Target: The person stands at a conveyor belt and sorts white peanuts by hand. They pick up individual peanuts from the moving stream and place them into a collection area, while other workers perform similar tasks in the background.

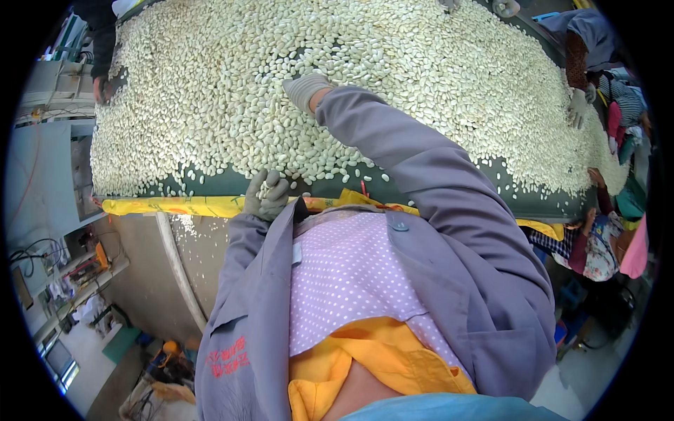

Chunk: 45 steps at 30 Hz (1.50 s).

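Note:
A thick layer of white beans (232,91) covers a dark green belt-like surface (319,188) in front of me. My left hand (267,196), in a grey glove, rests at the near edge with its fingers curled up around a few white beans. My right arm reaches across to the middle of the layer. There my right hand (307,90), in a light grey striped glove, is low over the beans with its fingers drawn together. What its fingertips hold, if anything, is hidden.
Yellow plastic sheeting (175,205) lines the near edge. At the left side is another person's hand (102,90). Along the right, several people sit by the beans, one with a gloved hand (577,107) on them. Spilled beans (186,224) lie below the edge.

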{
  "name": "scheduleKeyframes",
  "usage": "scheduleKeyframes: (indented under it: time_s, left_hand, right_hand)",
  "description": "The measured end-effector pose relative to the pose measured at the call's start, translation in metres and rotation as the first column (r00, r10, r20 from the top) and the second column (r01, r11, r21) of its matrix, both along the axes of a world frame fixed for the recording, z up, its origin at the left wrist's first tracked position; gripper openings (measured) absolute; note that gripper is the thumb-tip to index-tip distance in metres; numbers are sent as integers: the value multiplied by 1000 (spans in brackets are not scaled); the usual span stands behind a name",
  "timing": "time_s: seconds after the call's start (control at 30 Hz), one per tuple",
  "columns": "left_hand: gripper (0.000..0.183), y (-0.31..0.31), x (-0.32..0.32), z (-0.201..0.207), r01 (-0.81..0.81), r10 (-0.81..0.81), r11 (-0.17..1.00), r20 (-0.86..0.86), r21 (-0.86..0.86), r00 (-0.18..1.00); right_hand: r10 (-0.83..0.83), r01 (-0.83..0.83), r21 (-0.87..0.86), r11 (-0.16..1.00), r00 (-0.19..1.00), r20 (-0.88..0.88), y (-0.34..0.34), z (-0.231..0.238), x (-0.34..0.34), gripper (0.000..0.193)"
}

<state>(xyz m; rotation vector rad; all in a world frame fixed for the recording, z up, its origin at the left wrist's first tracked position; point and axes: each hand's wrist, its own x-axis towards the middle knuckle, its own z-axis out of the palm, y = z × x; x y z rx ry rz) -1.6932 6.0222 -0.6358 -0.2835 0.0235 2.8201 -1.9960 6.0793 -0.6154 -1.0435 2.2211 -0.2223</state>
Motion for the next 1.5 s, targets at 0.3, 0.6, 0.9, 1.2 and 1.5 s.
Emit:
scheduleKeyframes:
  time_s: [0.3, 0.6, 0.9, 1.2, 1.5]
  left_hand:
    - [35, 25, -13, 2, 17, -17, 1000, -46, 6, 999]
    - [36, 51, -15, -4, -37, 35, 999, -46, -36, 998]
    - [38, 72, -25, -7, 34, -32, 999, -59, 26, 998]
    - [35, 98, -35, -4, 25, -24, 999, -29, 28, 999]
    - [39, 122, -39, -17, 7, -7, 1000, -32, -1, 999]
  right_hand:
    - [-380, 690, -161, 705, 560, 737, 64, -19, -45, 39]
    - [66, -70, -50, 996, 994, -84, 14, -21, 1, 47]
    - [-246, 533, -239, 812, 683, 688, 101, -7, -23, 32]
    - [-39, 33, -401, 916, 999, -7, 75, -49, -39, 25]
    - [110, -111, -41, 993, 993, -37, 57, -28, -14, 51]
